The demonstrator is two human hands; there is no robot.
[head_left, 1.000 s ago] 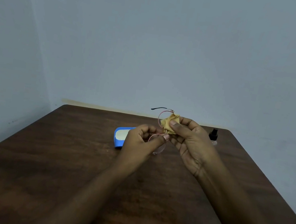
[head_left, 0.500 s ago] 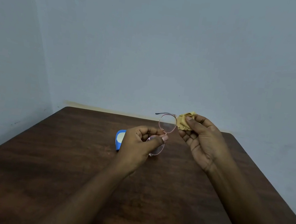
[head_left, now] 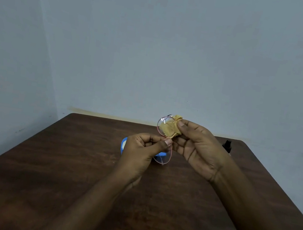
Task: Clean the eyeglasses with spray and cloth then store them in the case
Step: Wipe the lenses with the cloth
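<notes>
Holding the eyeglasses [head_left: 163, 159] up over the table [head_left: 63, 161] w/ both hands. Left hand [head_left: 142, 153] pinches the frame approx at the bridge, thumb tip on top, other fingers curled in behind it. Specs are turned on end, so one lens sits above the other. Right hand [head_left: 197, 149] grips a bunched yellow cloth [head_left: 169, 129], thumb and forefinger curled round it. The cloth lies against the upper lens and fills most of the ring (which face of the lens it touches, can't tell). Lower lens hangs bare below the left thumb. A dark temple tip pokes out at the top of the upper lens, beside the cloth. Blue case [head_left: 123, 145] lies on the table behind the left hand, mostly hidden by it; a bit of blue also shows thru the lower lens. Whether the case is open or closed: can't tell from here. Spray bottle [head_left: 227, 145], black top, stands upright nr the far right edge of the table, off to the right of the right hand and not touched. Table is dark brown wood, w/ a plain blue-grey wall [head_left: 174, 50] behind.
</notes>
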